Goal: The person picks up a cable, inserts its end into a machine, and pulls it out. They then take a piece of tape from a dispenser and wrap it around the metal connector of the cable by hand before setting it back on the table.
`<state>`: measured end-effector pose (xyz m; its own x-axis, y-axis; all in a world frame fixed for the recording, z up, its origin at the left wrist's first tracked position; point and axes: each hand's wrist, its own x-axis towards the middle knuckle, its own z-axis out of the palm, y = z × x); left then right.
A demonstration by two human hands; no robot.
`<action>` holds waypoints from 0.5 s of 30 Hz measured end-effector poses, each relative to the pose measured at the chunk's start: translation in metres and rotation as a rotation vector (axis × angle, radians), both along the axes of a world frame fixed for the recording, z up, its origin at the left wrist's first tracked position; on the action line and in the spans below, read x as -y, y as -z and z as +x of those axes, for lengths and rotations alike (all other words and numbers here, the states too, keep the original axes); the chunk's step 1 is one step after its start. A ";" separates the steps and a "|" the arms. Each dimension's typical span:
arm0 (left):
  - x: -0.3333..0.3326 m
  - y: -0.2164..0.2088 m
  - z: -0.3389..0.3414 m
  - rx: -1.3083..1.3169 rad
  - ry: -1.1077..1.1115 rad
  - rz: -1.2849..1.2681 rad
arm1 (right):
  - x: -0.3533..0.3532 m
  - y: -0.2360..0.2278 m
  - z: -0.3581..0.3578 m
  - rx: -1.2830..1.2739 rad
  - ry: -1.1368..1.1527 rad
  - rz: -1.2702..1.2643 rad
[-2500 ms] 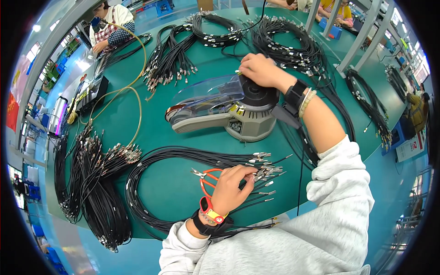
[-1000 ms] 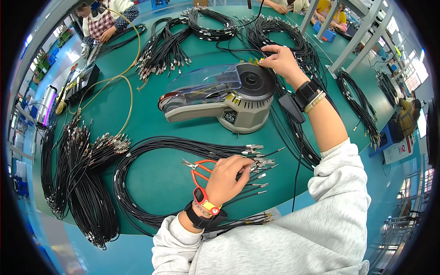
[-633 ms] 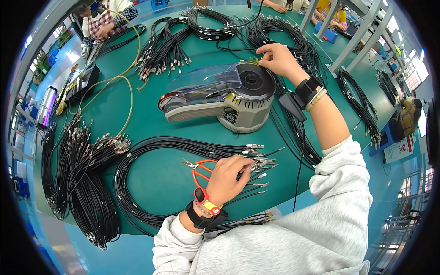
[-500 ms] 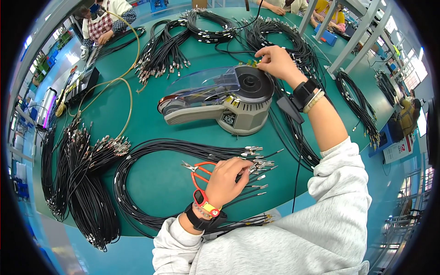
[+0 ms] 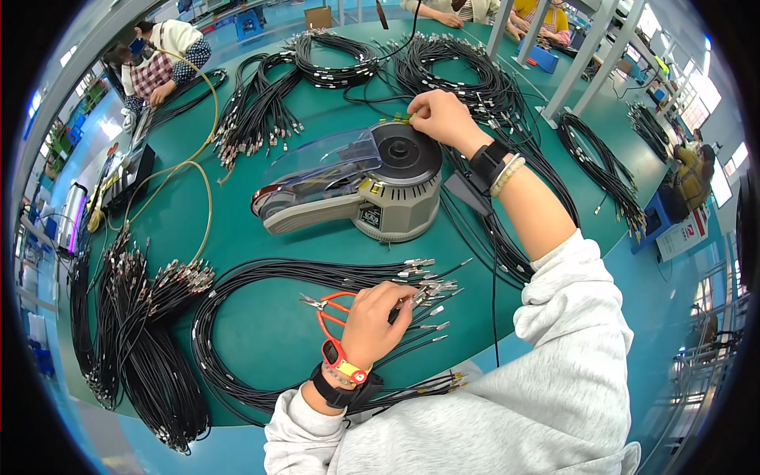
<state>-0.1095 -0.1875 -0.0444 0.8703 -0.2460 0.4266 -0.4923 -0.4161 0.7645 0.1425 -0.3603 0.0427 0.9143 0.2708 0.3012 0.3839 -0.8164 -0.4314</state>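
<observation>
My left hand [image 5: 376,321] is closed, thumb and forefinger pinching a black cable near its silver connector [image 5: 427,293]. Beside that hand are orange-handled pliers [image 5: 325,304], jaws pointing left; whether the palm grips them is hidden. Farther off stands a grey tape dispenser [image 5: 396,212] with a black round turntable [image 5: 402,153] and a clear cover [image 5: 324,162]. At the turntable's far edge my right hand [image 5: 445,119] is closed, fingertips pinching a small yellow tape piece [image 5: 408,119]. A looped bundle of black cables [image 5: 207,332] lies around the left hand, its ends fanned to the right.
More cable bundles lie at the left [image 5: 150,356], far side [image 5: 336,67] and right [image 5: 602,166] of the green table [image 5: 269,317]. Grey metal posts [image 5: 582,67] rise at the far right. A co-worker [image 5: 162,63] leans over the far left edge; others sit at the back.
The whole view has shifted slightly, so the table and dispenser appear farther left. Both hands keep almost the same places relative to the cables and the turntable.
</observation>
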 end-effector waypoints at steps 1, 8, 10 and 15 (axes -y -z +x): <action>-0.001 0.000 0.000 0.005 0.000 0.000 | -0.001 0.002 0.002 0.002 0.002 0.002; -0.003 -0.002 0.001 0.003 0.006 0.006 | -0.002 0.018 0.010 -0.054 0.029 0.100; -0.004 -0.003 0.001 -0.001 0.004 0.013 | -0.003 0.025 0.016 -0.099 0.015 0.148; -0.007 -0.003 0.002 0.009 0.004 0.009 | 0.001 0.027 0.013 -0.229 0.006 0.289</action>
<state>-0.1077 -0.1808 -0.0412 0.8653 -0.2534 0.4326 -0.5012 -0.4206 0.7562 0.1552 -0.3610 0.0154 0.9681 0.1990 0.1524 0.2467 -0.6500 -0.7188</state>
